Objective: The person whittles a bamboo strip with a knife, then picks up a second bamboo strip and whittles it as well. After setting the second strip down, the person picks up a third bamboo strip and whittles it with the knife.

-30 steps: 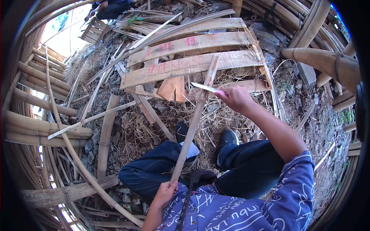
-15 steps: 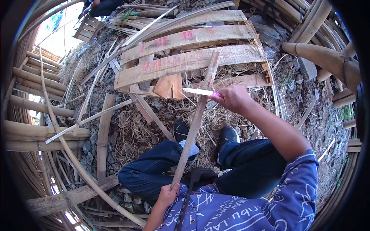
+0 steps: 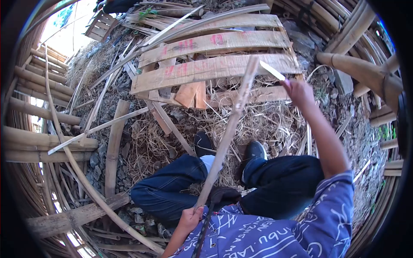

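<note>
My right hand [image 3: 300, 91] is closed round the pink handle of a knife [image 3: 272, 70]. Its pale blade points up and left, just right of the upper end of a long wooden strip [image 3: 228, 131], with a small gap between them. Low in the view, my left hand [image 3: 190, 218] grips the strip's lower end near my lap. The strip slants up and right between my knees, over the straw, its far end in front of a slatted wooden pallet [image 3: 185, 71] with red marks.
Bamboo poles [image 3: 47, 120] are stacked at the left, and a thick bamboo pole [image 3: 357, 66] juts in from the right. Thin strips [image 3: 97, 129] lie across the stony ground. A small wooden crate [image 3: 101, 26] stands at the upper left, with part of another person behind it.
My right hand has moved up and right with the knife, whose blade has come away from the strip. The strip's upper end has shifted slightly right.
</note>
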A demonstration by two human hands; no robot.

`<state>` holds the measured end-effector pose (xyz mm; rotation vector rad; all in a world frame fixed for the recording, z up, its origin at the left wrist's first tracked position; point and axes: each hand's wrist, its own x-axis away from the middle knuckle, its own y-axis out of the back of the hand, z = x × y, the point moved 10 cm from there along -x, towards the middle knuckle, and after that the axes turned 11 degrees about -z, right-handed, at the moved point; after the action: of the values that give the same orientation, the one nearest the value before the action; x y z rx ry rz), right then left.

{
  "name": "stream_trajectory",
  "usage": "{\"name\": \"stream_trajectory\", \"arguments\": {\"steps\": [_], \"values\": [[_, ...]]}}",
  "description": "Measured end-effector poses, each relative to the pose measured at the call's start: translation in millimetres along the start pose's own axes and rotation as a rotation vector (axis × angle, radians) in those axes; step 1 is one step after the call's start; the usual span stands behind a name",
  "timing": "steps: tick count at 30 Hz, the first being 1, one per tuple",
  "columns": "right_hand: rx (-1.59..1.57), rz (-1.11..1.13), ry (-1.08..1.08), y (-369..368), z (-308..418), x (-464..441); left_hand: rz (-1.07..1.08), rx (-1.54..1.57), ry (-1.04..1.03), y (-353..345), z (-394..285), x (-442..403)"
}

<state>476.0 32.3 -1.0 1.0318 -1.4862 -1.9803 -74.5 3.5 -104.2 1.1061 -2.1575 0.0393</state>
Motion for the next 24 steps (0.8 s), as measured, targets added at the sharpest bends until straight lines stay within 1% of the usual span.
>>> {"name": "stream_trajectory", "arguments": {"steps": [2,3,4,6,7,8,10,12,13,14,16,17,18,21,24], "values": [[-0.103,-0.013,-0.082,-4.9,-3.2,21.7,-0.008,0.009,0.040,0.5,4.1,-1.5],[-0.120,-0.062,-0.051,3.0,0.8,15.2,-0.003,0.027,0.081,2.2,6.6,-5.0],[-0.122,-0.058,-0.061,5.8,1.6,9.8,0.004,0.038,0.130,3.3,9.2,-5.9],[-0.356,-0.118,-0.204,19.6,-4.4,1.0,0.028,0.042,0.140,1.9,14.3,-5.6],[-0.441,-0.044,-0.284,17.2,-0.2,3.7,0.056,0.061,0.155,-0.8,17.2,-6.5],[-0.472,0.027,-0.299,4.1,5.0,7.0,0.080,0.084,0.169,-5.1,18.5,-8.4],[-0.516,0.161,-0.217,-10.2,31.6,15.1,0.090,0.058,0.160,-10.7,15.2,-10.4],[-0.608,0.109,-0.031,-9.9,62.6,17.9,0.089,0.020,0.161,-12.3,15.5,-11.0],[-0.575,0.101,0.036,-5.9,76.6,19.4,0.102,0.017,0.188,-13.8,18.2,-10.9],[-0.584,0.103,0.021,-9.2,82.1,20.3,0.119,0.011,0.215,-14.4,20.5,-10.8],[-0.388,0.206,0.210,-20.7,100.1,25.8,0.140,-0.041,0.209,-12.5,23.0,-11.7],[-0.380,0.160,0.233,-20.0,97.1,25.0,0.158,-0.077,0.200,-11.9,23.4,-11.9],[-0.377,0.161,0.215,-23.0,88.5,21.0,0.171,-0.090,0.201,-12.4,23.9,-11.9],[-0.215,0.083,0.187,-25.0,65.4,5.6,0.172,-0.076,0.207,-12.8,24.8,-12.6],[-0.234,0.080,0.161,-25.1,66.5,5.8,0.145,-0.007,0.227,-12.6,29.3,-13.9]]}}
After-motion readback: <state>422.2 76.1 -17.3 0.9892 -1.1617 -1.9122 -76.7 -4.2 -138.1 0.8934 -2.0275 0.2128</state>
